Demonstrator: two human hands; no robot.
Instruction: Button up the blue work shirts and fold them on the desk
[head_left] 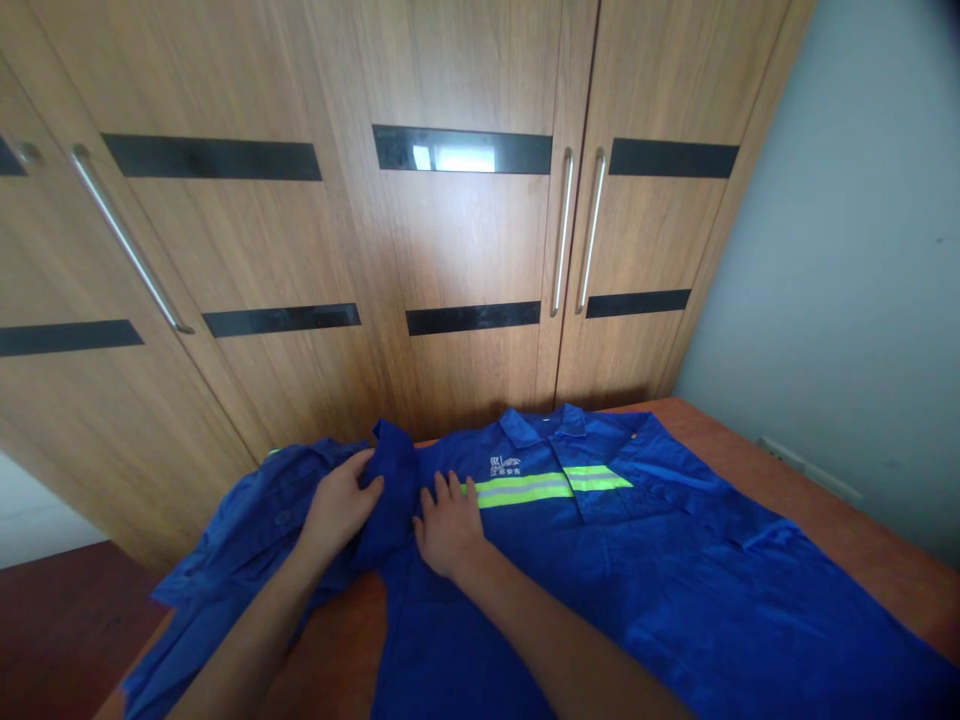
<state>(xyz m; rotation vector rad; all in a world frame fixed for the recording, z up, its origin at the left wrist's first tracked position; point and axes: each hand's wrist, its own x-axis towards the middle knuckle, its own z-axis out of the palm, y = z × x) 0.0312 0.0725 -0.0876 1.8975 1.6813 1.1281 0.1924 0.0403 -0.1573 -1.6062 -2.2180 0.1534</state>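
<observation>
Two forearms extend over a blue jacket lying front up on the desk. The right hand is open, fingers spread on its chest; the left hand curls at raised cloth, grip unclear. Light, flat pressure from the right palm would best anchor the fabric against creasing.

Your jacket looks like matt cloth; the doors smooth wood-grain, their strips glossy, handles shiny metal.
</observation>
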